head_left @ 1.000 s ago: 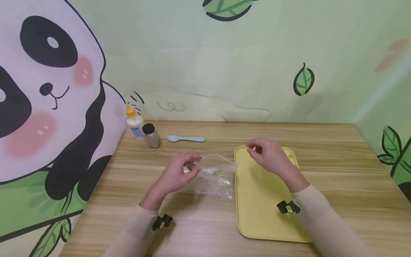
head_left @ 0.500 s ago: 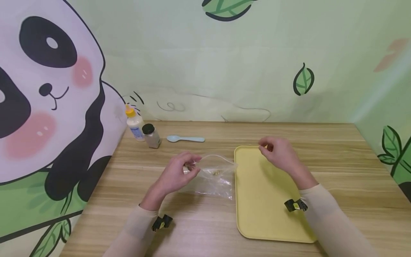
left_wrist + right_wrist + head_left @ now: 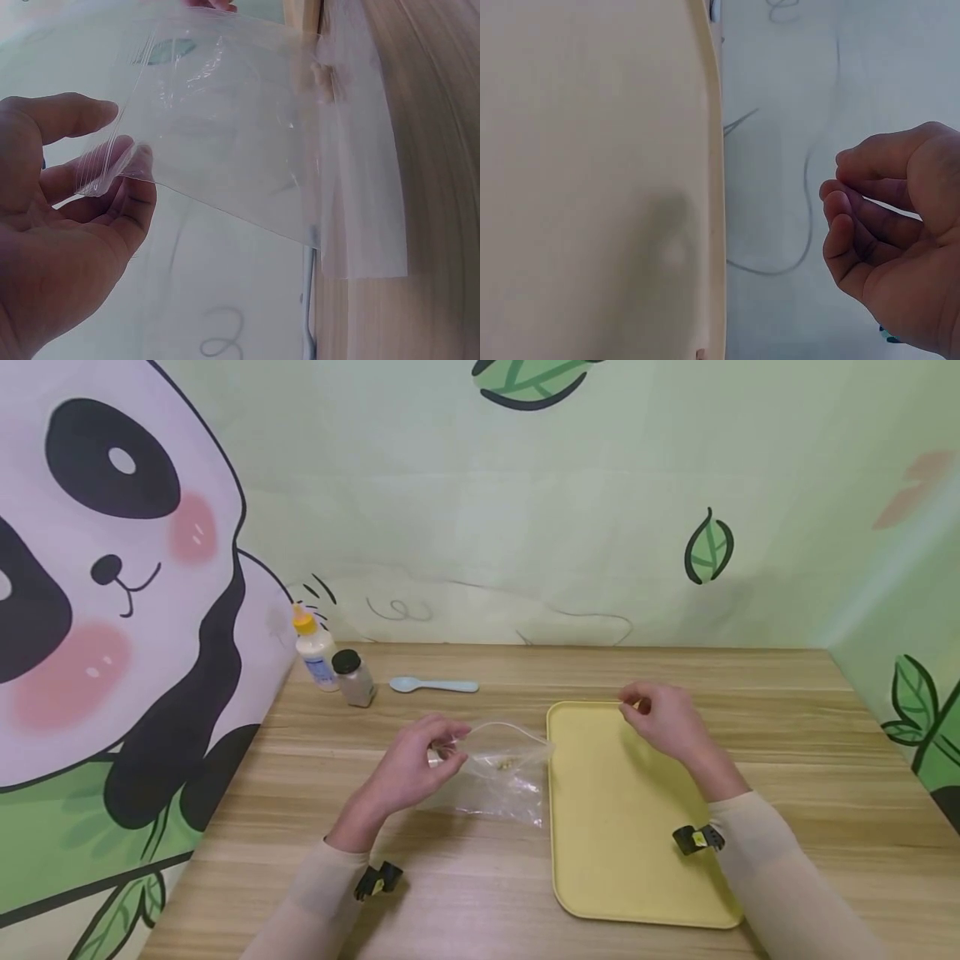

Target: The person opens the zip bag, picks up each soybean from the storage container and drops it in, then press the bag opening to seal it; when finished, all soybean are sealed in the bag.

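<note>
My left hand [image 3: 416,766] grips the mouth of a clear zip bag [image 3: 495,793], its fingers curled at the bag's edge; the left wrist view shows the zip bag [image 3: 225,142] hanging open from my fingers. Small beige pieces [image 3: 505,763] lie inside, too small to identify. Over the far part of a yellow tray [image 3: 600,835] is my right hand [image 3: 667,720], fingers curled and thumb against the fingertips. Nothing shows between them in the right wrist view. A tiny brownish bit [image 3: 700,354] sits at the tray's rim. The tray's far right corner is hidden by the hand.
A light blue spoon [image 3: 435,685] lies behind the bag. To its left stand a black-capped jar [image 3: 354,681] and a yellow-topped bottle [image 3: 317,652]. The wooden table [image 3: 480,885] meets a painted wall [image 3: 525,527] at the back.
My right hand has moved to the right, away from the bag, over the tray toward its far right corner. My left hand and the zip bag have stayed in place.
</note>
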A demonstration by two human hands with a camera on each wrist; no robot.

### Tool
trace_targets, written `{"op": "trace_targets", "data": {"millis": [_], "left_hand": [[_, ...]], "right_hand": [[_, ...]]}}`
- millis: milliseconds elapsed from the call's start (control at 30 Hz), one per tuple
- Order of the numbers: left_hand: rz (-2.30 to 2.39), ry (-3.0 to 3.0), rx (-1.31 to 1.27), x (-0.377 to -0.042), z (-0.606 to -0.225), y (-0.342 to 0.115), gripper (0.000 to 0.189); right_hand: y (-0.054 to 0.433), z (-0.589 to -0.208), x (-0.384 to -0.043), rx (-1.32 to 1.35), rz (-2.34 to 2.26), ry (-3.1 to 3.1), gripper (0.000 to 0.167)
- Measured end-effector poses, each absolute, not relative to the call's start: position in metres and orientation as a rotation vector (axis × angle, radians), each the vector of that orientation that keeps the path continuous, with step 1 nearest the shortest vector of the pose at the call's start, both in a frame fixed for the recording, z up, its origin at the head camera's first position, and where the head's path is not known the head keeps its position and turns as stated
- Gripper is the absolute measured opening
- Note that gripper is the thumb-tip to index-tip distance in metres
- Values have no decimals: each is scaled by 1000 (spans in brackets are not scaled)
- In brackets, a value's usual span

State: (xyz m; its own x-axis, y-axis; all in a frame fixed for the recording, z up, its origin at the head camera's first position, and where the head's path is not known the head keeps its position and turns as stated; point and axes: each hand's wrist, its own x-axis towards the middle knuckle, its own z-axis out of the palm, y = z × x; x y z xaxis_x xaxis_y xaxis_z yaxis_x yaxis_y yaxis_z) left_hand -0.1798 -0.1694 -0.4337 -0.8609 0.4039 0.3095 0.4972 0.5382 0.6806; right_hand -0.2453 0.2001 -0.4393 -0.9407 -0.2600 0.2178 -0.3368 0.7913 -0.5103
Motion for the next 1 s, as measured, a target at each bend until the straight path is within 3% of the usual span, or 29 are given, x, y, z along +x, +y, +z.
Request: {"op": "trace_targets", "data": {"millis": [1000], "left_hand": [[-1225,-2672,-773,-179,-434,-170,31]], "right_hand": [[240,-467,-258,274,781,-2980,27]]}}
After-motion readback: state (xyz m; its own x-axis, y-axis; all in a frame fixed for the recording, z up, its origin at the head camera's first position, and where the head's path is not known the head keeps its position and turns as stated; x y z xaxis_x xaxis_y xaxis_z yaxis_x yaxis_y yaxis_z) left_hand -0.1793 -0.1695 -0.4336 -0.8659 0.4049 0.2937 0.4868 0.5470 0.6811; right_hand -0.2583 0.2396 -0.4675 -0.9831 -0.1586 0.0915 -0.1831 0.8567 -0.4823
